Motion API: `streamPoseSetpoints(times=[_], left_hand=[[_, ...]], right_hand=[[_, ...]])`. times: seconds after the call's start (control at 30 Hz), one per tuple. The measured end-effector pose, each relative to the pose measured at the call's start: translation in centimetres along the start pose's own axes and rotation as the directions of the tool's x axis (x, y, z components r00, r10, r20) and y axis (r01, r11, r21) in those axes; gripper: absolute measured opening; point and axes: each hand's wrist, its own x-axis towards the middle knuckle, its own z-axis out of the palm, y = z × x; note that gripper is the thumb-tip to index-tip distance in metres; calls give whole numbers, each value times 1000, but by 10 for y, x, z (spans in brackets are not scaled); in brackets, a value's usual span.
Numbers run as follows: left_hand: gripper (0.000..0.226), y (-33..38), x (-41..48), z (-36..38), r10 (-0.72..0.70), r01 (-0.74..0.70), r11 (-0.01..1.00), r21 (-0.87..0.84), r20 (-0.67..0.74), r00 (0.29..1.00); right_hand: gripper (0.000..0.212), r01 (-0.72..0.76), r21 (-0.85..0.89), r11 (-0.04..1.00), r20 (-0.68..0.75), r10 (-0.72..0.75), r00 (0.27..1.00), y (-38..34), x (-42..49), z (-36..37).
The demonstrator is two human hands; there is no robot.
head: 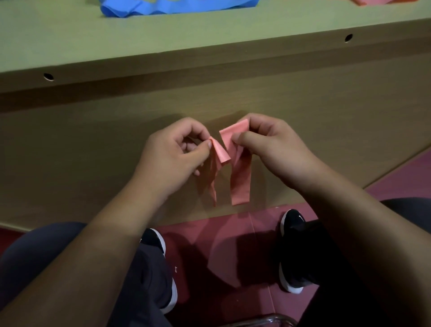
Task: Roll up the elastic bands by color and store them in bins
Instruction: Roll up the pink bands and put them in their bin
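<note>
Table (163,46): one band (168,8) at its far edge, a second band (373,1) far right. Before the table, left hand (172,154) and right hand (277,149) side by side, a third band (240,184) hanging between them. Beneath, shoes (291,233) on the floor (210,245).

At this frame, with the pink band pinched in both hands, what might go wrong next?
The pink band is held only by fingertip pinches of the left hand and right hand, over the floor, not the table; a slip would likely drop it. The tail under the left hand looks twisted, so the roll may come out uneven.
</note>
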Motion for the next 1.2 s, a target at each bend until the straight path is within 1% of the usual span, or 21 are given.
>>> streamPoseSetpoints(times=[0.17,0.23,0.3,0.4,0.53,0.63,0.67,0.73,0.8,0.87,0.9,0.97,1.03,1.13,1.2], left_hand=[[18,6,-1,-4,-31,33,998,-58,45,999],[16,6,-1,-4,-34,37,998,-47,64,997],[13,6,0,-6,-24,26,999,-23,80,996],[15,6,0,-9,-2,3,1000,-3,96,995],[12,4,2,-10,42,-49,996,68,107,993],[10,0,4,-14,78,-97,984,149,128,989],[11,1,4,-15,84,-104,983,149,140,987],[12,2,6,-15,78,-90,994,69,158,984],[14,4,6,-12,44,-24,992,-123,160,986],[19,5,7,-9,-9,59,943,-327,152,988],[21,6,7,-8,-21,78,924,-375,153,988],[23,6,7,-7,-9,67,928,-366,160,987],[24,7,7,-9,14,37,953,-301,165,986],[21,7,8,-14,49,-12,979,-203,179,983],[19,7,10,-18,57,-30,991,-127,211,976]], right_hand=[[34,-12,26,1000,119,9,993,-3,-2,1],[38,-20,37,999,179,13,984,-1,-2,3],[32,-12,19,1000,194,8,981,0,-2,4],[22,11,-59,998,165,-1,986,2,-2,3],[12,11,-102,995,139,3,990,1,-3,2],[10,26,-136,990,139,-7,990,2,-3,-1],[11,26,-132,991,136,-8,991,2,-2,-2],[9,28,-75,997,132,-18,991,1,-2,-3],[6,34,26,999,122,-37,992,0,-2,-3],[7,34,143,989,124,-52,991,-1,-2,-3],[9,32,196,980,124,-57,991,-2,-2,-3],[9,11,293,956,119,-48,992,-2,0,-3],[10,-5,380,925,112,-40,993,-1,0,-3],[6,-15,460,888,108,-39,993,1,0,-3],[10,-16,497,868,105,-42,994,3,0,-1]])
